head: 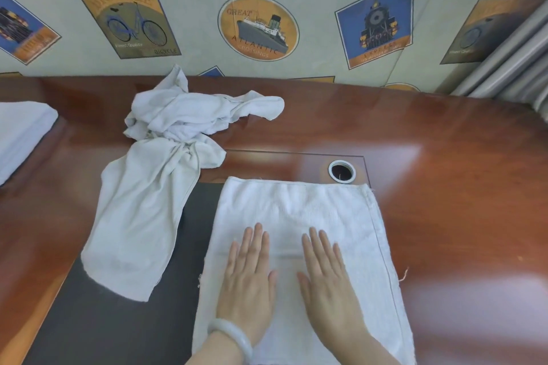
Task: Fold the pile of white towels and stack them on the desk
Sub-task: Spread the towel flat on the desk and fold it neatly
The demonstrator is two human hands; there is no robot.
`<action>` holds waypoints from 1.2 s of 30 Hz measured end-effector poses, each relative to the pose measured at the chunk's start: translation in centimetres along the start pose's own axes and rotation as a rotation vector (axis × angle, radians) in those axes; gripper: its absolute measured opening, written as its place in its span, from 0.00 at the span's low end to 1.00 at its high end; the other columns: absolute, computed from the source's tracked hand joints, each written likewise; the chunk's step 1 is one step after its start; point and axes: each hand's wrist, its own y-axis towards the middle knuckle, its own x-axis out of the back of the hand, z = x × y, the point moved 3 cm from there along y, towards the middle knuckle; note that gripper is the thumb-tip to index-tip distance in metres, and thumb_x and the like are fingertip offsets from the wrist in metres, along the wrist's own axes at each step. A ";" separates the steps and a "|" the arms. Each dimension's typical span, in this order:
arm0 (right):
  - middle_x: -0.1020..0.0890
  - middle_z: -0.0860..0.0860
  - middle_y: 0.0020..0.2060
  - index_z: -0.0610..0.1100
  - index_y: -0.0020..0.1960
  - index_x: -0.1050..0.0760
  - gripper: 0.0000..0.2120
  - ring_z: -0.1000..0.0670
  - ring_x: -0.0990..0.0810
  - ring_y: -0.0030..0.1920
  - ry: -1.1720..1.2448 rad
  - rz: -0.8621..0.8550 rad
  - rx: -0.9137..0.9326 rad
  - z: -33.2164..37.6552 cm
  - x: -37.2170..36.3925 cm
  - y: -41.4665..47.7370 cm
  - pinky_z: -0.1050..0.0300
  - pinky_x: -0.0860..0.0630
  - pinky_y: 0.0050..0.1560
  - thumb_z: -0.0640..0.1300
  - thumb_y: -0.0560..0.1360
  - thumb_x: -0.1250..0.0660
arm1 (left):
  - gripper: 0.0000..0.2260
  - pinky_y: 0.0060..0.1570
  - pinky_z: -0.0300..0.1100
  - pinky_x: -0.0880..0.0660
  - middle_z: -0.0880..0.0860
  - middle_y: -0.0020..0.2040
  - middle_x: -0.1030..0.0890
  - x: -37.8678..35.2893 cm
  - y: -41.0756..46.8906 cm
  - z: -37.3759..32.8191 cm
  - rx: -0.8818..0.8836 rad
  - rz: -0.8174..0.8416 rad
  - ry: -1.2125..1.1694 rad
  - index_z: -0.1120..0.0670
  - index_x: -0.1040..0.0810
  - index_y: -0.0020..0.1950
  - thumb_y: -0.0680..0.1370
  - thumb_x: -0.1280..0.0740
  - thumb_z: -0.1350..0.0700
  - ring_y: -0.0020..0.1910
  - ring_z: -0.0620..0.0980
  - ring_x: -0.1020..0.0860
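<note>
I am looking down at the desk, where a flat towel is lying at six o'clock in my view, spread partly over the dark desk pad and partly over the reddish wood. Both hands are lying palm-down on it, side by side and a little apart. The left hand is pressing with straight fingers held close together and pointing toward twelve o'clock, and it is wearing a pale bangle at the wrist. The right hand is resting the same way, with fingers straight and slightly fanned. Neither hand is gripping any cloth.

The pile of towels is sitting crumpled at about eleven o'clock from the flat towel. One loose towel is trailing out of it toward seven o'clock, and its lower end is lying on the dark pad just beside the flat towel's left edge. A folded stack is showing at nine o'clock, cut off by the frame's edge.

A round cable hole is sitting in the wood at one o'clock from my hands, touching the flat towel's far edge. Wallpaper printed with a bicycle, a ship and a clock is running along twelve o'clock behind the desk.
</note>
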 end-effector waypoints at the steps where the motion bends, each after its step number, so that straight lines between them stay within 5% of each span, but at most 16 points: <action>1: 0.43 0.45 0.78 0.40 0.79 0.42 0.27 0.46 0.46 0.79 0.043 0.037 0.010 1.4 -0.9 1.3 0.48 0.50 0.75 0.47 0.82 0.49 | 0.26 0.71 0.55 0.42 0.58 0.79 0.40 -0.6 1.2 -0.6 -0.009 0.014 0.002 0.61 0.34 0.76 0.79 0.47 0.53 0.78 0.56 0.41; 5: 0.44 0.48 0.79 0.44 0.79 0.43 0.27 0.49 0.45 0.79 -0.065 0.148 0.102 0.2 -3.3 2.5 0.47 0.49 0.74 0.54 0.83 0.52 | 0.27 0.71 0.59 0.42 0.55 0.79 0.41 -2.1 2.2 0.8 -0.010 0.049 0.084 0.55 0.36 0.77 0.79 0.47 0.49 0.78 0.54 0.41; 12: 0.41 0.47 0.78 0.43 0.79 0.45 0.33 0.50 0.53 0.79 -0.182 0.136 -0.206 -8.5 0.1 0.7 0.50 0.57 0.77 0.62 0.83 0.58 | 0.27 0.71 0.59 0.41 0.57 0.79 0.40 -0.6 1.0 5.4 0.114 0.040 0.123 0.58 0.37 0.77 0.83 0.54 0.45 0.78 0.56 0.40; 19: 0.36 0.45 0.76 0.40 0.77 0.39 0.25 0.48 0.44 0.78 -0.012 0.097 0.053 0.3 -2.2 6.4 0.49 0.46 0.73 0.48 0.82 0.49 | 0.26 0.69 0.56 0.41 0.57 0.77 0.35 -0.9 7.1 -0.4 -0.076 0.088 0.051 0.59 0.29 0.73 0.76 0.45 0.53 0.76 0.56 0.36; 22: 0.39 0.47 0.78 0.42 0.78 0.40 0.26 0.49 0.45 0.79 -0.037 0.118 0.054 -1.9 -3.3 8.2 0.48 0.48 0.74 0.53 0.84 0.51 | 0.26 0.69 0.60 0.42 0.54 0.77 0.35 -1.6 8.7 1.4 -0.053 0.080 0.093 0.52 0.33 0.76 0.78 0.45 0.48 0.77 0.54 0.38; 29: 0.42 0.48 0.78 0.40 0.77 0.41 0.33 0.44 0.43 0.76 -0.162 0.015 -0.334 -14.1 -0.3 7.1 0.48 0.54 0.76 0.62 0.83 0.59 | 0.29 0.72 0.60 0.41 0.57 0.79 0.39 -1.3 7.9 8.6 0.177 -0.018 0.130 0.57 0.34 0.76 0.83 0.58 0.43 0.75 0.59 0.36; 32: 0.49 0.45 0.80 0.39 0.78 0.46 0.30 0.47 0.52 0.80 -0.190 -0.128 -0.190 -11.3 -0.7 8.9 0.48 0.56 0.77 0.57 0.84 0.59 | 0.28 0.71 0.61 0.39 0.60 0.76 0.34 -1.1 9.0 6.2 0.117 -0.103 0.142 0.61 0.31 0.74 0.83 0.56 0.46 0.74 0.60 0.35; 36: 0.35 0.44 0.76 0.39 0.76 0.41 0.26 0.46 0.45 0.78 -0.067 -0.031 0.030 -4.0 -3.2 10.8 0.46 0.47 0.75 0.52 0.84 0.55 | 0.25 0.69 0.59 0.39 0.57 0.77 0.35 -2.1 11.6 0.9 -0.096 -0.020 0.108 0.58 0.30 0.74 0.82 0.50 0.47 0.75 0.56 0.37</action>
